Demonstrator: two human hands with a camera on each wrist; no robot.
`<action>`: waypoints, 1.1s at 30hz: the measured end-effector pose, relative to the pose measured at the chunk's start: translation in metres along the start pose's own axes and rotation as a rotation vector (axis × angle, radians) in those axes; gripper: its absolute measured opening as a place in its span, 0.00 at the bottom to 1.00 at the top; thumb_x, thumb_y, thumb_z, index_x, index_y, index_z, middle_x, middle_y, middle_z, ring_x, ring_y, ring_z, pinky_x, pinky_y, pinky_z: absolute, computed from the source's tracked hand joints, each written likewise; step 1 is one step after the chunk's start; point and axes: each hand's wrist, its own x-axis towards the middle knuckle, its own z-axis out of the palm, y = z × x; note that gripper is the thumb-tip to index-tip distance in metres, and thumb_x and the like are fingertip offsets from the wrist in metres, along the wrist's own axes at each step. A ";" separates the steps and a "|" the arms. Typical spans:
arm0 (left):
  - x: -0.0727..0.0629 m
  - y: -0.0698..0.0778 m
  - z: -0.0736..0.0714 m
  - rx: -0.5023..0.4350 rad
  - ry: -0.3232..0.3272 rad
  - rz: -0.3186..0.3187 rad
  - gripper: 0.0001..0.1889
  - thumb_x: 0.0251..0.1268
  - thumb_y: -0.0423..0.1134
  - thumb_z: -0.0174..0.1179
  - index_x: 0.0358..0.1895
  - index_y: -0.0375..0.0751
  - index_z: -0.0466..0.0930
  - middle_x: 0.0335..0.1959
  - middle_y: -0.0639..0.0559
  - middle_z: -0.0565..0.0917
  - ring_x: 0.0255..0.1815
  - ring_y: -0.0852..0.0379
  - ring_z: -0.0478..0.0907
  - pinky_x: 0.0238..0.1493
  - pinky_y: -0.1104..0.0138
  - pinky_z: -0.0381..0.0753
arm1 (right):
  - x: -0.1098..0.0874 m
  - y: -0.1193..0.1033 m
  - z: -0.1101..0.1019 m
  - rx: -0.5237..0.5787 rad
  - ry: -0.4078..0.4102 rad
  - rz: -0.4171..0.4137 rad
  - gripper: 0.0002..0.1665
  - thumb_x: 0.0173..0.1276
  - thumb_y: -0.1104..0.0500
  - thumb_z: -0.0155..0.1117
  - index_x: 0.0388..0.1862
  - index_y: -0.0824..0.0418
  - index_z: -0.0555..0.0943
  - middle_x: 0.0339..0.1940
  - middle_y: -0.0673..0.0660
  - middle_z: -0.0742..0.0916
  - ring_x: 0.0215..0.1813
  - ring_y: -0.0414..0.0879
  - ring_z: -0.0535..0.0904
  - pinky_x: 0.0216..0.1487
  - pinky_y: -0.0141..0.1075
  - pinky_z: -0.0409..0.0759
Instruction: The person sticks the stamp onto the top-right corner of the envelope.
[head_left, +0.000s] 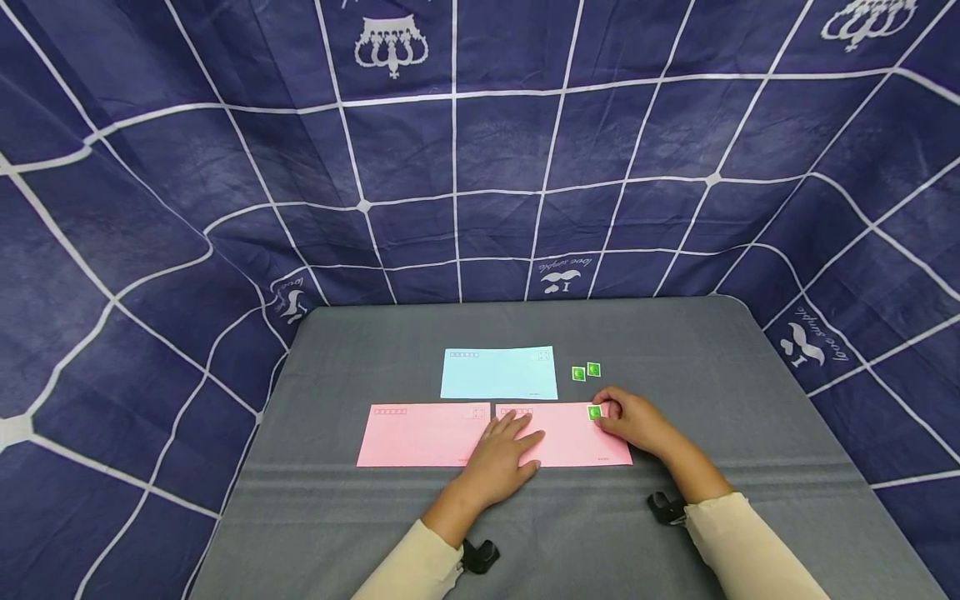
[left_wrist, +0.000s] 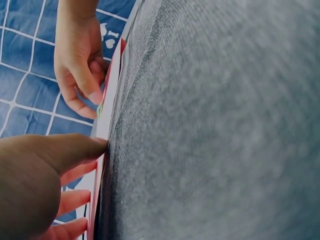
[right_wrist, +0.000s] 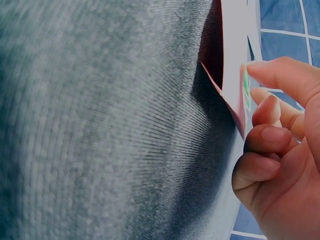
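My left hand (head_left: 497, 462) lies with spread fingers on the left part of the right-hand pink envelope (head_left: 570, 442), pressing it to the table. At that envelope's upper right corner, a small green stamp (head_left: 595, 412) sits between the thumb and index finger of my right hand (head_left: 636, 419). The right wrist view shows the thumb and a fingertip at opposite edges of the stamp (right_wrist: 246, 86), the other fingers curled in. One end of the envelope (right_wrist: 235, 45) gapes there, lifted from the cloth. Beyond the right hand lie two more green stamps (head_left: 578, 373), side by side.
A second pink envelope (head_left: 420, 437) lies flat to the left, its right edge close to the left hand. Behind the pink pair is a light blue envelope (head_left: 498, 375). Grey cloth (head_left: 337, 525) covers the table, and a blue curtain with white lines (head_left: 495, 142) surrounds it.
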 end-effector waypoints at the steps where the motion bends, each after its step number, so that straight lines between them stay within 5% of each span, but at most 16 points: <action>1: 0.000 0.000 0.000 -0.004 0.000 -0.004 0.25 0.71 0.52 0.59 0.70 0.56 0.76 0.77 0.50 0.70 0.80 0.45 0.61 0.79 0.47 0.60 | 0.000 0.000 0.000 0.003 0.001 -0.001 0.15 0.63 0.61 0.72 0.48 0.61 0.82 0.23 0.49 0.75 0.25 0.38 0.69 0.27 0.30 0.66; 24: 0.003 0.001 -0.008 -0.046 0.140 0.003 0.21 0.70 0.47 0.62 0.63 0.47 0.82 0.69 0.49 0.78 0.75 0.48 0.69 0.76 0.55 0.67 | 0.000 -0.011 0.000 0.045 0.049 -0.001 0.09 0.68 0.61 0.67 0.46 0.61 0.82 0.26 0.49 0.80 0.26 0.37 0.73 0.29 0.29 0.72; 33: -0.001 -0.006 -0.017 -0.115 0.197 -0.044 0.22 0.71 0.46 0.62 0.64 0.43 0.81 0.66 0.47 0.80 0.70 0.46 0.73 0.74 0.52 0.68 | 0.000 -0.015 -0.002 0.020 0.088 -0.002 0.07 0.69 0.61 0.67 0.44 0.61 0.83 0.29 0.50 0.79 0.30 0.40 0.73 0.31 0.29 0.71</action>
